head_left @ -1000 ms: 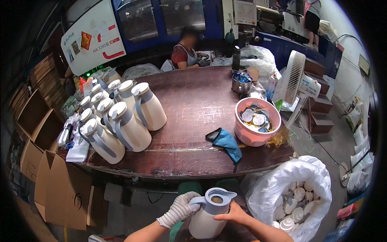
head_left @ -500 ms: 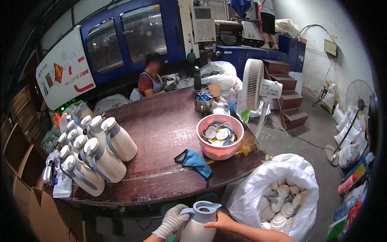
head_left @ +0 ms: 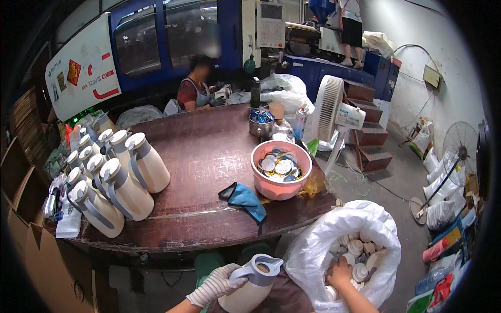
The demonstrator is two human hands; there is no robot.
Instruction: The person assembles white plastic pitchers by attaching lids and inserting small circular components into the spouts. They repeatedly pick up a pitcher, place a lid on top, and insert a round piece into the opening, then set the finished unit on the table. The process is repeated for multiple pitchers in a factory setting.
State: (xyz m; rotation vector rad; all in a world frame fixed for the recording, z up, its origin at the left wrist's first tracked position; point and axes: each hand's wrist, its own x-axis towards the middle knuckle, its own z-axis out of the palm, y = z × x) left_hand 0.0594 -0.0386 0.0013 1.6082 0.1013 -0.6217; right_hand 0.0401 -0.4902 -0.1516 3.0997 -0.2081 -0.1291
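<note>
My left hand (head_left: 216, 284), in a striped knit glove, grips a cream jug with a grey collar and handle (head_left: 253, 286) at the bottom of the view, below the table's front edge. The jug's mouth is uncovered. My bare right hand (head_left: 340, 272) is inside a large white plastic sack (head_left: 318, 237) on my right, resting among several cream caps (head_left: 360, 249); whether it holds one I cannot tell.
A dark wooden table (head_left: 203, 156) carries several finished jugs (head_left: 128, 180) at its left, a pink bowl of round discs (head_left: 281, 168), a blue cloth (head_left: 245, 197) and a white fan (head_left: 334, 112). A seated person (head_left: 194, 89) works at the far edge. Cardboard boxes (head_left: 26, 245) stand at left.
My right hand has left the jug and reached into the white sack. My head has turned right, so the table has shifted left in view.
</note>
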